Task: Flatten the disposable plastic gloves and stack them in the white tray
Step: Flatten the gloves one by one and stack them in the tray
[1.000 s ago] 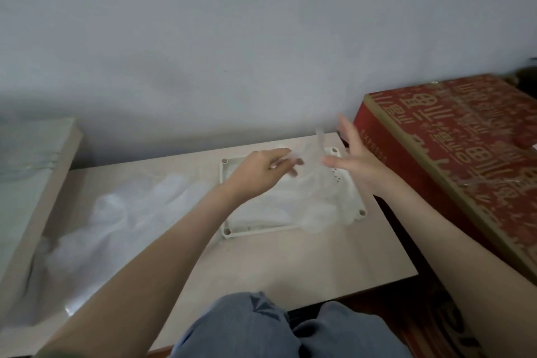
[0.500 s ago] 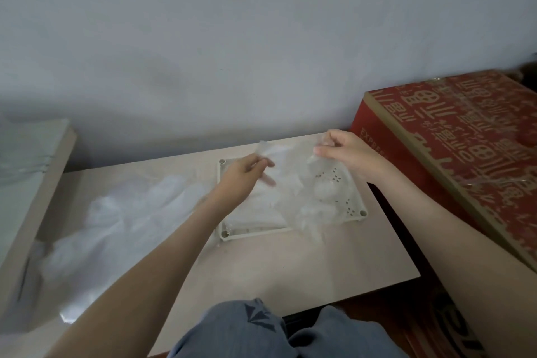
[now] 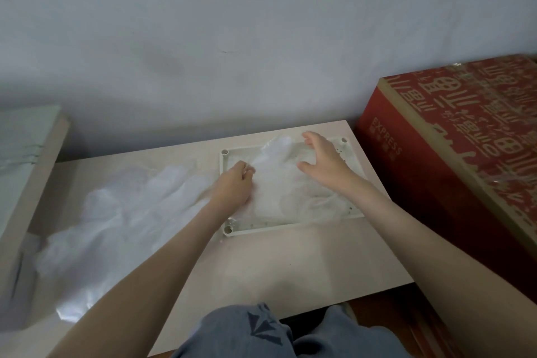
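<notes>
**Q:** Tally?

**A:** I am counting one white tray (image 3: 263,226), one table (image 3: 290,267), one red carton (image 3: 453,160) and my two hands. For gloves, one loose pile (image 3: 122,212) is spreading at 9 o'clock from the tray and more are layering inside it. The film is overlapping too much for a count.

**Q:** Where is the working piece lying?

**A:** The top glove (image 3: 279,186) is lying in the tray, which is sitting at 1 o'clock on the table. The tray's long axis is running 9 to 3. The glove is rumpling, so I cannot tell which way its fingers are pointing.

**Q:** Hands?

**A:** My left hand (image 3: 232,187) is curling its fingers and pinching the glove's 9 o'clock edge. My right hand (image 3: 324,164) is arching over its 1 o'clock part, fingers spread and slack, gripping nothing.

**Q:** Materials?

**A:** The film is showing thin, translucent and crinkled, and is going milky where layers are doubling. The tray is reading as rigid plastic: rectangular, shallow-rimmed, with round sockets showing at three corners. The table is looking pale and matt. The carton, printed red with tan lettering, is standing at 3 o'clock, just beside the table.
</notes>
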The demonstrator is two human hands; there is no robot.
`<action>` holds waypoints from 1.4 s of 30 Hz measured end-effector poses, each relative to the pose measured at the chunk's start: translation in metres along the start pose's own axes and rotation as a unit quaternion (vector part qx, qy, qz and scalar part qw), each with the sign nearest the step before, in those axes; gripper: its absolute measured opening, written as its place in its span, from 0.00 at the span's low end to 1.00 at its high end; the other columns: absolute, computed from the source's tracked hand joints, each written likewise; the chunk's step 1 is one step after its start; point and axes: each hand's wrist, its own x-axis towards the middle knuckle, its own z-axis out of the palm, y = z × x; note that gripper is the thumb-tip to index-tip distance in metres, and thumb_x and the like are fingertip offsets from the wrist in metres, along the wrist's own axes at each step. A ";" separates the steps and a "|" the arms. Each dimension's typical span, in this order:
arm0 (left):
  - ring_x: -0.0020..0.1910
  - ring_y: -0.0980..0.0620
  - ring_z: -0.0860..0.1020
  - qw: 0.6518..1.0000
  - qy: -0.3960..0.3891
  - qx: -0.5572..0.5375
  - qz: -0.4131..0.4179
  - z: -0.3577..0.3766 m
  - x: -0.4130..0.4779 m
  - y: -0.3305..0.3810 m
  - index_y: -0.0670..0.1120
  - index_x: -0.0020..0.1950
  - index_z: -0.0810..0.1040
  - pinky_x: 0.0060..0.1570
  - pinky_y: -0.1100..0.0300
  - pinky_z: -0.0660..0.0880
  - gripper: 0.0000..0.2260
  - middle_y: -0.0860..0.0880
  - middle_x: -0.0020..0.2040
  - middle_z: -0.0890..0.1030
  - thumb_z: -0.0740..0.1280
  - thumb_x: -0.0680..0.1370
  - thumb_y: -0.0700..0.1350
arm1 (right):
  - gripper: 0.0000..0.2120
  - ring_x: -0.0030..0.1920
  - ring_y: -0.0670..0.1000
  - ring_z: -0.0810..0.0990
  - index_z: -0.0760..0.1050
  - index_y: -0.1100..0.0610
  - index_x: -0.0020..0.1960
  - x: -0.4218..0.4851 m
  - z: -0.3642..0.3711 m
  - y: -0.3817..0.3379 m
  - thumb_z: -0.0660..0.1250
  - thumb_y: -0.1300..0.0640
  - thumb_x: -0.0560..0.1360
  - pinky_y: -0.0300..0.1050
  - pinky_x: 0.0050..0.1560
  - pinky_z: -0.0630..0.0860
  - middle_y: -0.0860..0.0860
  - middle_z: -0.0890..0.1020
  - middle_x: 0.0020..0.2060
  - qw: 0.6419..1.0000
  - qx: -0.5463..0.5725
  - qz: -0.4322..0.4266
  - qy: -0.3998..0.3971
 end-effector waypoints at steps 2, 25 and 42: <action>0.37 0.49 0.75 1.000 0.005 -0.019 0.006 -0.001 0.000 -0.001 0.46 0.53 0.75 0.35 0.62 0.68 0.09 0.49 0.43 0.79 0.55 0.82 0.42 | 0.26 0.63 0.50 0.68 0.63 0.59 0.68 -0.003 0.004 0.000 0.69 0.60 0.73 0.54 0.66 0.65 0.52 0.69 0.63 1.000 -0.012 -0.015 -0.013; 0.38 0.44 0.77 0.987 0.070 -0.144 -0.004 0.006 -0.007 -0.004 0.43 0.55 0.70 0.41 0.49 0.76 0.07 0.43 0.46 0.79 0.55 0.81 0.38 | 0.34 0.54 0.48 0.76 0.56 0.50 0.75 0.006 0.019 -0.016 0.68 0.56 0.75 0.39 0.51 0.71 0.49 0.75 0.57 0.990 0.030 0.027 -0.139; 0.77 0.47 0.39 0.894 -0.083 0.400 0.184 0.030 -0.001 -0.016 0.52 0.79 0.43 0.73 0.44 0.37 0.30 0.46 0.78 0.38 0.47 0.81 0.62 | 0.36 0.77 0.52 0.36 0.40 0.49 0.79 -0.018 0.025 0.007 0.56 0.41 0.79 0.53 0.75 0.41 0.52 0.39 0.78 0.946 -0.242 0.065 -0.205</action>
